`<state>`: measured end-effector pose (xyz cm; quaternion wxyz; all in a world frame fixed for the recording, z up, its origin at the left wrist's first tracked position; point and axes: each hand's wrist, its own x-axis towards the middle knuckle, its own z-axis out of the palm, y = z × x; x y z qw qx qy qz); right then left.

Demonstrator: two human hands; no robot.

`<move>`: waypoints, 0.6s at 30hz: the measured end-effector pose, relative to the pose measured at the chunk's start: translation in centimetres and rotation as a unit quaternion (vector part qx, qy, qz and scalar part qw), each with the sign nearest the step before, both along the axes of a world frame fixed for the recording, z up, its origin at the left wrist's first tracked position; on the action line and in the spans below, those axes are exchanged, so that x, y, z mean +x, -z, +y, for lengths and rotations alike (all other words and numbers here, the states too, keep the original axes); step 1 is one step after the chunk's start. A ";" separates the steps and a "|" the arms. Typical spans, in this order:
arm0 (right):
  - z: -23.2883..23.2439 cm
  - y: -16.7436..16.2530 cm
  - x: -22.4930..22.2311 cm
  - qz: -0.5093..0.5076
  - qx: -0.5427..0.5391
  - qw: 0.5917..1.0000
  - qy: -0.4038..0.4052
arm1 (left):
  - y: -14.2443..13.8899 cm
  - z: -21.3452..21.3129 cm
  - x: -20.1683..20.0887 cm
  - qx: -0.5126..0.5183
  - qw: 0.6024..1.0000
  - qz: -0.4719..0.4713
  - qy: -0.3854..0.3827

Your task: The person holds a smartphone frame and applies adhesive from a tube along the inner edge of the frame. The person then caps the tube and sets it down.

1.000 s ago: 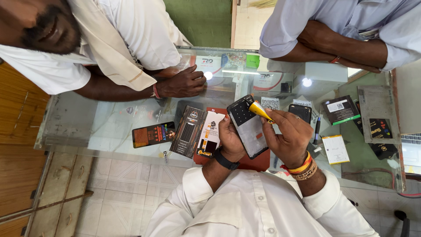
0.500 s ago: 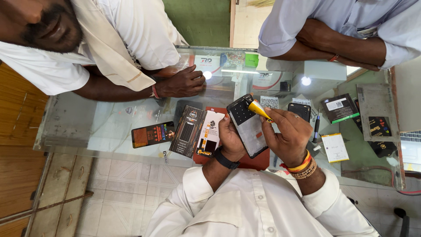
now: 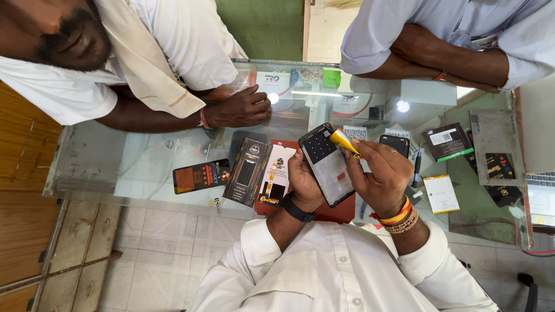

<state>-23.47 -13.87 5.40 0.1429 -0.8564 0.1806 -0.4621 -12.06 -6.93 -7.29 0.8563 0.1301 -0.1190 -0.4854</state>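
Note:
My left hand (image 3: 302, 180), with a black watch on its wrist, grips an opened phone (image 3: 328, 164) by its left edge and holds it tilted above the glass counter (image 3: 144, 164). The phone's inner side faces up, dark at the top and pale grey below. My right hand (image 3: 381, 176), with orange and beaded bracelets on the wrist, pinches a small yellow tube (image 3: 342, 140). The tube's tip rests near the phone's upper right edge.
A black and a white parts package (image 3: 248, 171) and a dark orange-printed card (image 3: 201, 175) lie left of my hands. A black phone (image 3: 395, 144), a pen (image 3: 417, 167), a white pad (image 3: 440, 193) and dark boxes lie right. Two other people lean their arms (image 3: 237, 108) on the counter's far side.

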 end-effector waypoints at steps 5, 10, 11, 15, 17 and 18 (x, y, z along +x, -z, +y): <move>0.0 0.0 0.0 0.000 -0.001 1.000 -0.002 | 0.0 0.1 -0.2 0.005 1.000 0.011 0.008; 0.1 -0.1 0.0 -0.005 0.002 1.000 -0.007 | -0.2 0.0 -0.3 0.004 1.000 0.022 0.013; 0.1 -0.1 0.0 -0.005 0.001 1.000 -0.009 | -0.2 0.0 -0.3 0.007 1.000 0.025 0.012; 0.1 0.0 0.0 -0.004 -0.003 1.000 -0.013 | -0.1 0.0 -0.3 0.012 0.999 0.037 0.014; 0.1 0.0 0.0 -0.001 -0.002 1.000 -0.010 | 0.1 0.0 -0.3 0.010 0.999 0.030 0.011; 0.0 0.1 0.0 0.001 0.000 1.000 -0.007 | 0.2 0.0 -0.4 0.009 1.000 0.020 0.006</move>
